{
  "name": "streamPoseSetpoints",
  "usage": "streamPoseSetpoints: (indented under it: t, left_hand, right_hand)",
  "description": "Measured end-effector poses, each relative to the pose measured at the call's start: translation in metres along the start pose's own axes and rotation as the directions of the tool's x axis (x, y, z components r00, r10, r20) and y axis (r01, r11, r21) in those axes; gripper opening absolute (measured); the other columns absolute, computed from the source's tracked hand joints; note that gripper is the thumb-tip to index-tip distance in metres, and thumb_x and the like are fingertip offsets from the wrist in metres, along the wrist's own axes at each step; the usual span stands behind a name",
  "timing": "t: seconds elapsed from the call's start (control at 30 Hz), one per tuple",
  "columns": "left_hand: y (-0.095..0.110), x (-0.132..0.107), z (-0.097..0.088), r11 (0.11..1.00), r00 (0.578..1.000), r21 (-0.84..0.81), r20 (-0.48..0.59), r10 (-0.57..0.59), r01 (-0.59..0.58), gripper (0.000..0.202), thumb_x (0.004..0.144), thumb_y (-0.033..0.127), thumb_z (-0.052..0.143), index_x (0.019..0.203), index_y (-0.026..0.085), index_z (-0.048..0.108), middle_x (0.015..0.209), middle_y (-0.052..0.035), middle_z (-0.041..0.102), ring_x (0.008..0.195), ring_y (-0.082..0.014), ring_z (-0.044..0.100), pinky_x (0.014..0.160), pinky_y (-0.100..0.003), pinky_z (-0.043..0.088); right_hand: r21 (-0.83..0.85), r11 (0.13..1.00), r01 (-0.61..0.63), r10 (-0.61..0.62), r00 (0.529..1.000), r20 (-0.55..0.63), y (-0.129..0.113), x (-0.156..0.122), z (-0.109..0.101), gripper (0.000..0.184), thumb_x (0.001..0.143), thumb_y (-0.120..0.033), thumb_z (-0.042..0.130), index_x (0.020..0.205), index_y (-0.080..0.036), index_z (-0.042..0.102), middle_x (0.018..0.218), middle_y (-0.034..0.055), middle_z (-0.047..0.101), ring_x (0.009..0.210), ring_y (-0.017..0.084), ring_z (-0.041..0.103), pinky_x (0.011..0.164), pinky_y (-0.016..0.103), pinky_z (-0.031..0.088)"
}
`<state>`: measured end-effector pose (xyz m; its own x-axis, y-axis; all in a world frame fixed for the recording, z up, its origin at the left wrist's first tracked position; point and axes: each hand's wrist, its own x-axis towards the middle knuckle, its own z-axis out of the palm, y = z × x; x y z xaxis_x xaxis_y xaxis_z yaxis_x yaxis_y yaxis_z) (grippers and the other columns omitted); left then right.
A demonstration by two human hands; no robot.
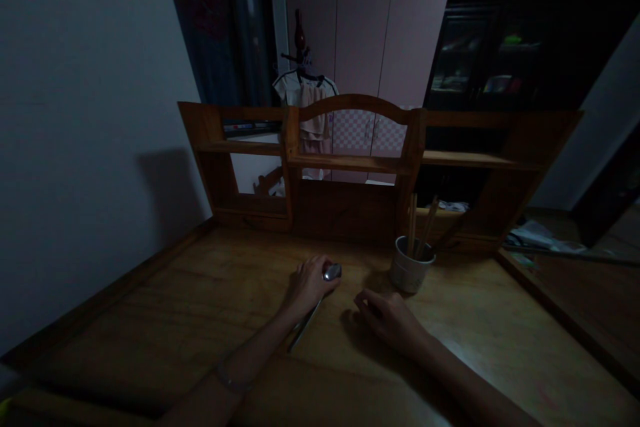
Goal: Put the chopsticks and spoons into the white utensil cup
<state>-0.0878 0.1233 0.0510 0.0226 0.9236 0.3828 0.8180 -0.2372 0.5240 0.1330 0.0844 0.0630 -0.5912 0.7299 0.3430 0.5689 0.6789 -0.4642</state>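
Observation:
My left hand (309, 283) is closed round a metal spoon (331, 273). The spoon's shiny bowl pokes out past my fingers, and its handle runs back under my wrist over the wooden desk (200, 307). My right hand (387, 318) rests on the desk to the right, knuckles up and fingers curled under; nothing shows in it. A small pale cup (411, 267) with several wooden chopsticks (419, 227) standing in it sits just beyond my right hand, apart from both hands.
A wooden shelf hutch (350, 160) stands along the desk's back edge. A grey wall (90, 133) borders the left. Pink wardrobe doors (370, 40), hanging clothes (306, 97) and a dark cabinet (525, 47) fill the dim room behind.

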Motion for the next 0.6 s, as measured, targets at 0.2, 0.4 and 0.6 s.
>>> streamPoseSetpoints:
  t: [0.2, 0.4, 0.6]
  left_hand:
    - [0.002, -0.0007, -0.0024, 1.0, 1.0, -0.027, 0.008, -0.012, 0.012, 0.039, 0.069, 0.037, 0.074, 0.102, 0.026, 0.057, 0.092, -0.0001, 0.065, 0.094, -0.0217, 0.057, 0.079, -0.03, 0.038]
    - [-0.0008, -0.0018, -0.0007, 1.0, 1.0, -0.027, 0.006, -0.003, 0.003, 0.04, 0.068, 0.04, 0.074, 0.102, 0.026, 0.057, 0.092, 0.0002, 0.065, 0.093, -0.0214, 0.057, 0.082, -0.031, 0.038]
    - [-0.0006, -0.0003, -0.0003, 0.999, 0.999, -0.008, 0.026, -0.034, 0.034, 0.034, 0.069, 0.04, 0.073, 0.098, 0.026, 0.061, 0.096, -0.0013, 0.065, 0.096, -0.0225, 0.056, 0.083, -0.032, 0.038]
  right_hand:
    - [0.008, 1.0, 0.001, -0.001, 1.0, 0.005, 0.0005, 0.0003, 0.0, 0.023, 0.097, -0.029, 0.042, 0.09, -0.018, 0.06, 0.068, 0.0011, 0.063, 0.057, 0.012, 0.056, 0.054, 0.022, 0.031]
    - [-0.006, 1.0, 0.002, -0.002, 1.0, 0.008, 0.0007, -0.0002, 0.0, 0.021, 0.096, -0.029, 0.043, 0.088, -0.018, 0.06, 0.07, 0.0017, 0.064, 0.058, 0.012, 0.057, 0.054, 0.022, 0.032]
    - [0.002, 1.0, -0.007, 0.007, 1.0, 0.013, -0.0022, 0.0002, -0.0016, 0.023, 0.097, -0.029, 0.042, 0.09, -0.018, 0.061, 0.069, 0.0021, 0.064, 0.058, 0.013, 0.058, 0.054, 0.022, 0.033]
